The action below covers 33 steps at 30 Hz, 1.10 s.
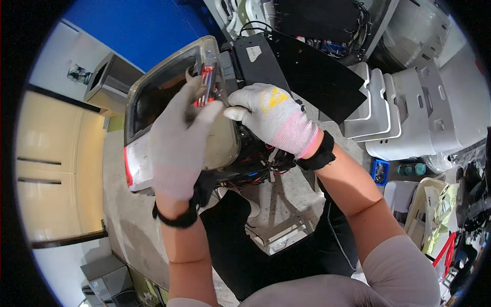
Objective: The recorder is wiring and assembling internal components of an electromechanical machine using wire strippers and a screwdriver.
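My left hand (180, 134), in a grey-white work glove, is closed around a small red-and-dark holder (206, 84) with slim silvery pieces in it; its exact kind is unclear. Close to its right side is my gloved right hand (263, 108), thumb and fingers pinched together. Whatever may sit between those fingertips is hidden. Under both hands stands a machine body with a clear-rimmed, dark-windowed cover (158, 94) and a white and red lower corner. Wiring (266, 163) is exposed along its near right side, below my right hand.
A black panel (312, 66) juts out to the right behind my right hand. White plastic shells (404, 112) stand at the right, near a small blue bin (379, 172). Between my legs lies a white box-like piece (289, 236) on the floor. Cream cabinets (61, 163) line the left.
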### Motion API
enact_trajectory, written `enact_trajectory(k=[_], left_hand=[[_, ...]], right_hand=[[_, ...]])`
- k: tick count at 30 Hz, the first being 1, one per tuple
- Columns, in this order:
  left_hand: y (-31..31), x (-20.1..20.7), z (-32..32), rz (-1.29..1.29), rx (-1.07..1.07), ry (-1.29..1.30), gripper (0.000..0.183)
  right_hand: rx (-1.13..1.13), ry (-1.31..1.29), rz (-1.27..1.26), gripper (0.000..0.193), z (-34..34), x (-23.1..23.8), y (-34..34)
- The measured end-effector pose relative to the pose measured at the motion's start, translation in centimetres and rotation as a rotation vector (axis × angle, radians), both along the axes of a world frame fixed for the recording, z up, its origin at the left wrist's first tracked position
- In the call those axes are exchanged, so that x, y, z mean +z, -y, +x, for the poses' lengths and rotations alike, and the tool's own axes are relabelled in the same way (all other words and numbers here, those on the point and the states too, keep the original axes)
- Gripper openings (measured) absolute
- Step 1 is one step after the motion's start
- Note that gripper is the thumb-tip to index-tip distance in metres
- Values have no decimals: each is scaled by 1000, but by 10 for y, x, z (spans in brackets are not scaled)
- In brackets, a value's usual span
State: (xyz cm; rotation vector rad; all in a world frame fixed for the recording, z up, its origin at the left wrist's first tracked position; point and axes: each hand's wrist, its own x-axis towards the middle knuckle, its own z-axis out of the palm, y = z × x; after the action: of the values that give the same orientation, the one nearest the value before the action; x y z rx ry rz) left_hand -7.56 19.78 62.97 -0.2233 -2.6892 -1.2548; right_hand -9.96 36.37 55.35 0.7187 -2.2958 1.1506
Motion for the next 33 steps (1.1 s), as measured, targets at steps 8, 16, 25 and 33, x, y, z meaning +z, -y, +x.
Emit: enact_trajectory(k=[8,16,25,33], left_hand=[[3,-4,-27,-53,-186,63,24],[3,-11,-25,-109,-213,-87,23],[-5,-21,-9,-110,-87,-187,24],[6,-19,-27,92,-367,-51,29]], right_hand=[[61,-78,-9,22,-3,-3,-2],[58,-37,-3,21,-1,-7,0],[166,-37,-8,18,-6,-7,-5],[107,35,18,20,1,2,-5]])
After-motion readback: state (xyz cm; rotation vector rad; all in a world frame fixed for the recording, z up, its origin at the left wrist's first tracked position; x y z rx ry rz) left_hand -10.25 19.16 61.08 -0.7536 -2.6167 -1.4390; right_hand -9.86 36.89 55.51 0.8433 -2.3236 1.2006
